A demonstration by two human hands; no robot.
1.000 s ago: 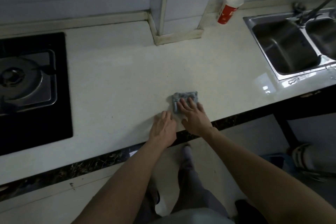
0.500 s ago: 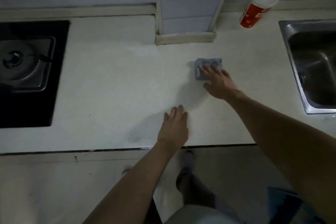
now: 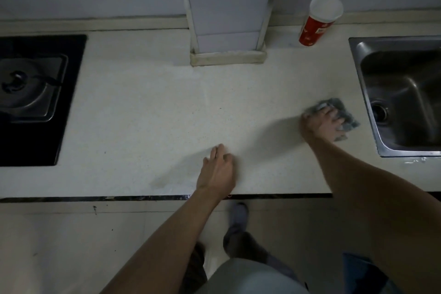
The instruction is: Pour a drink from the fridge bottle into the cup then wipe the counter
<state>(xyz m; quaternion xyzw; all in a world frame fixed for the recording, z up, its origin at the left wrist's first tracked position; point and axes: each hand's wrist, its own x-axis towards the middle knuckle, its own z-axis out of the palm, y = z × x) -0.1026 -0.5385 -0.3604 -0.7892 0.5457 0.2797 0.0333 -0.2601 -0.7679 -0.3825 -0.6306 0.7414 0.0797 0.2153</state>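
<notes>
A pale stone counter [image 3: 148,112] runs across the view. My right hand [image 3: 321,124] presses flat on a crumpled grey-blue cloth [image 3: 347,116] near the counter's right end, just left of the sink. My left hand [image 3: 218,169] rests on the counter near the front edge, fingers loosely apart, holding nothing. A red paper cup [image 3: 315,26] with a white top stands upright at the back, against the wall. No bottle is in view.
A steel sink [image 3: 403,95] is set into the counter at the right. A black gas hob [image 3: 35,100] fills the left end. A white boxed column [image 3: 228,31] juts onto the counter at the back. A faint damp patch [image 3: 164,180] lies near the front edge.
My right hand slid the cloth from the front edge up the middle of the counter, then right and nearer, close to the sink. My left hand stayed by the front edge.
</notes>
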